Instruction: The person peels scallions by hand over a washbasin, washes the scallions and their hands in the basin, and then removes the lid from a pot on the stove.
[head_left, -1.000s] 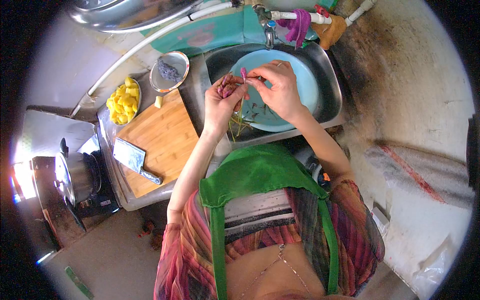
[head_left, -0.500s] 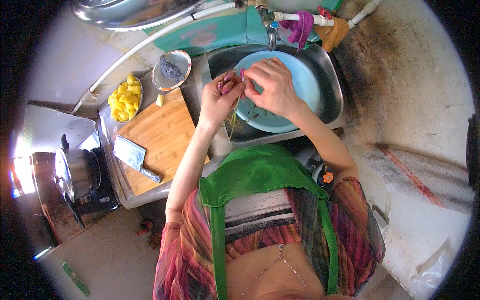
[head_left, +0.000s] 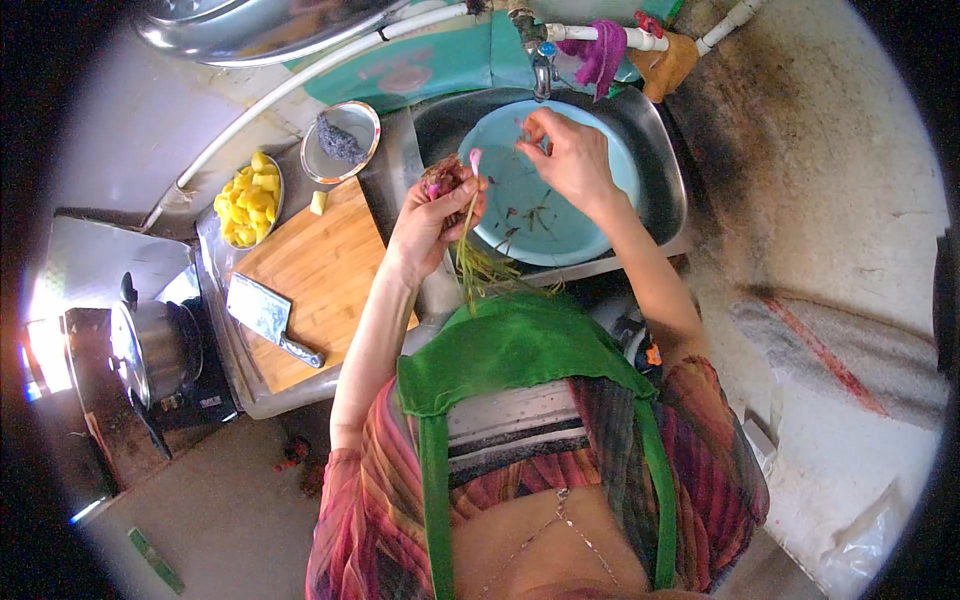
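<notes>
My left grip (head_left: 432, 222) is holding a purple-bulbed bunch (head_left: 480, 266) tightly beside the blue basin's (head_left: 628, 168) left rim, one pale bulb (head_left: 475, 158) pointing away from me. My right grip (head_left: 577, 160) is hovering over the basin, right of that bulb, nearly pinched; whether it's holding anything, I cannot tell.

Cutting board (head_left: 330, 262) and bowl (head_left: 366, 128) on metal counter (head_left: 398, 150)

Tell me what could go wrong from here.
The purple-bulbed stalks in the left hand hang past the edge of the blue basin, so some might drop outside it. The left arm could perhaps bump the cleaver, whose handle points toward the cutting board's near edge.
</notes>
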